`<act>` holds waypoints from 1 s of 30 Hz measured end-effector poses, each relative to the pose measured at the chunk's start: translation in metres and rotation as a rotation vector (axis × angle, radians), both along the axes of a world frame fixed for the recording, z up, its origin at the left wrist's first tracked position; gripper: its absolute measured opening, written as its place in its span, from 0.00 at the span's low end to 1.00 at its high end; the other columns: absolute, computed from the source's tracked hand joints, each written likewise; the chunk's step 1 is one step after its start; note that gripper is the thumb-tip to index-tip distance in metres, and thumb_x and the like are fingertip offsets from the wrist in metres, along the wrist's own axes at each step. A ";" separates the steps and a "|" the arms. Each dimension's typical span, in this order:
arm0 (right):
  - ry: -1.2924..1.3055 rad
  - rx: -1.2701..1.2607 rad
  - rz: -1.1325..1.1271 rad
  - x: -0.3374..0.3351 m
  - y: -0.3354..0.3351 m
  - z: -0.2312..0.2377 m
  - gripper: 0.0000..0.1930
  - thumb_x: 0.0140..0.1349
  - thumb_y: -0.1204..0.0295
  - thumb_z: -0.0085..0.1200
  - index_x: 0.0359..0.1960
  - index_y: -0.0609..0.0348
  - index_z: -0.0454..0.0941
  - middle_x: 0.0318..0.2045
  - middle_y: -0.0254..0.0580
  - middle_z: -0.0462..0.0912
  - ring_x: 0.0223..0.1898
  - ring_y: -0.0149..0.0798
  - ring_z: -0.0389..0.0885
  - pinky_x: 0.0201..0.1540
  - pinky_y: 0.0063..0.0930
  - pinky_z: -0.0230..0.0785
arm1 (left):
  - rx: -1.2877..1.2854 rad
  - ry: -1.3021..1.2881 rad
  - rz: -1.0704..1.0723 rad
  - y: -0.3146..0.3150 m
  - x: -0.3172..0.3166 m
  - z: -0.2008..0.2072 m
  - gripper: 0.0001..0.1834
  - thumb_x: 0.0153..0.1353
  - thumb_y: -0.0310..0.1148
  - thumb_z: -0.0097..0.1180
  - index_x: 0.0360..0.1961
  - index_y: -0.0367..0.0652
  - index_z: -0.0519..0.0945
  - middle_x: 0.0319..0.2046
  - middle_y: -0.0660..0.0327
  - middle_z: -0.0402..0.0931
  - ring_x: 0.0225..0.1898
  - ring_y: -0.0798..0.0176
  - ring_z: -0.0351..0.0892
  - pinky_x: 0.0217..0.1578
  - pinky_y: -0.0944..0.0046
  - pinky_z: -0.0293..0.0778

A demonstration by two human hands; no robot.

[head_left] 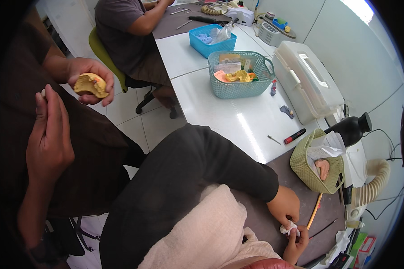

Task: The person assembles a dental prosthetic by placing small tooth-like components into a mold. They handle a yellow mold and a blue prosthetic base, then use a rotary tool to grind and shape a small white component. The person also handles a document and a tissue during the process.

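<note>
We judge the yellow dental cast (90, 84) light, stiff and brittle; our left hand (87, 76) cups it off the tabletop (238, 121) edge, while our right hand (49, 139) pinches a pale bit (42, 93)

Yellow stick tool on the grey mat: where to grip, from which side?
Mid-shaft of the yellow stick tool, from above, fingers across it: it lies flat, thin, clear either side. Upper end nears the green basket. Left hand and right hand pinch a white lump.
</note>
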State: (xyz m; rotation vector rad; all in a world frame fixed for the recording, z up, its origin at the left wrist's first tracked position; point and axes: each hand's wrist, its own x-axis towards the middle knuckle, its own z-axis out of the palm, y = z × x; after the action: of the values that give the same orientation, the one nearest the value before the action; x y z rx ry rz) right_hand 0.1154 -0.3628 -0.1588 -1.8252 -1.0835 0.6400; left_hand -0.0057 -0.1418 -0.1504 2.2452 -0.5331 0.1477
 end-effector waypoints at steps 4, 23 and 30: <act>-0.012 -0.007 0.014 0.001 0.000 0.001 0.05 0.68 0.73 0.50 0.35 0.61 0.71 0.27 0.31 0.74 0.25 0.21 0.69 0.28 0.15 0.61 | -0.013 -0.013 -0.009 -0.001 0.001 -0.002 0.18 0.60 0.47 0.54 0.29 0.41 0.79 0.24 0.58 0.79 0.29 0.52 0.79 0.29 0.53 0.71; 0.053 0.128 -0.075 0.004 0.006 -0.004 0.09 0.67 0.71 0.52 0.45 0.60 0.70 0.31 0.34 0.77 0.24 0.22 0.72 0.26 0.13 0.62 | -0.043 -0.190 0.031 0.004 0.017 -0.009 0.13 0.57 0.38 0.56 0.37 0.39 0.78 0.31 0.53 0.78 0.35 0.48 0.78 0.35 0.52 0.72; 0.034 0.120 -0.059 -0.005 0.009 0.002 0.13 0.66 0.73 0.52 0.50 0.60 0.67 0.37 0.34 0.76 0.28 0.22 0.73 0.27 0.12 0.61 | 0.055 -0.256 0.089 0.005 0.014 -0.007 0.12 0.56 0.37 0.56 0.39 0.43 0.78 0.34 0.56 0.77 0.38 0.51 0.79 0.36 0.53 0.74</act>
State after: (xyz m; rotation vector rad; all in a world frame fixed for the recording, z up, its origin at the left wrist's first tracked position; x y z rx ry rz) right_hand 0.1102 -0.3534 -0.1572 -1.7308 -1.0199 0.5570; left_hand 0.0086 -0.1364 -0.1573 2.3190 -0.5775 0.4764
